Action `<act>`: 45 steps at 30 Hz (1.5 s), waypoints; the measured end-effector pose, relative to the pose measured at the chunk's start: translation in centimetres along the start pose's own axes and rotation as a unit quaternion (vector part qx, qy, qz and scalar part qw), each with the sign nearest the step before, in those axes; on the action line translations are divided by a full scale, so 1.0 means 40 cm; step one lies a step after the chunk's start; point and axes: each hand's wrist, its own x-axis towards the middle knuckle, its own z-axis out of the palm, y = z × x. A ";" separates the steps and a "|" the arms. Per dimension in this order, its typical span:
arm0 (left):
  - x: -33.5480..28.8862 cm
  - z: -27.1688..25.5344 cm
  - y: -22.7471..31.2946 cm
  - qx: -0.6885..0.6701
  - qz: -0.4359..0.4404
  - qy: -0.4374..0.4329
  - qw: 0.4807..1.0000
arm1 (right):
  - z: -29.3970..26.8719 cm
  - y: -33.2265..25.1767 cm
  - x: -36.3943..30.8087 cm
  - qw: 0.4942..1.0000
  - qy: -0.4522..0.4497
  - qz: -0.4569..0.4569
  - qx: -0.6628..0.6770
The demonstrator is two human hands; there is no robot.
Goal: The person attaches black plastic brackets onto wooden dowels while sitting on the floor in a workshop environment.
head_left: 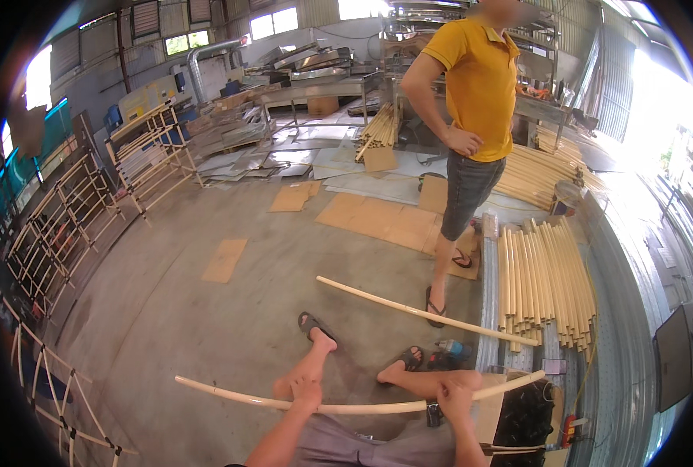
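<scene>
A long cream pipe lies across my lap, bowed by the lens. My left hand is closed around it left of its middle, above my left knee. Closer to its right end, my right hand grips the same pipe, fingers bent over it. A small black pipe joint sits on the pipe just left of my right hand; its details are too small to make out. Beyond my knees a second cream pipe stretches toward the right. On the floor by my right foot is a blue power drill.
Cream pipes are stacked at the right beside metal channels. Black joints lie in a heap near my right thigh. A person in a yellow shirt stands ahead, by flattened cardboard. Pipe frames stand at the left.
</scene>
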 end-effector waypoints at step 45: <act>0.819 0.186 0.079 -0.872 -0.293 0.044 0.389 | 0.015 0.033 -0.022 0.994 -0.055 0.062 -0.072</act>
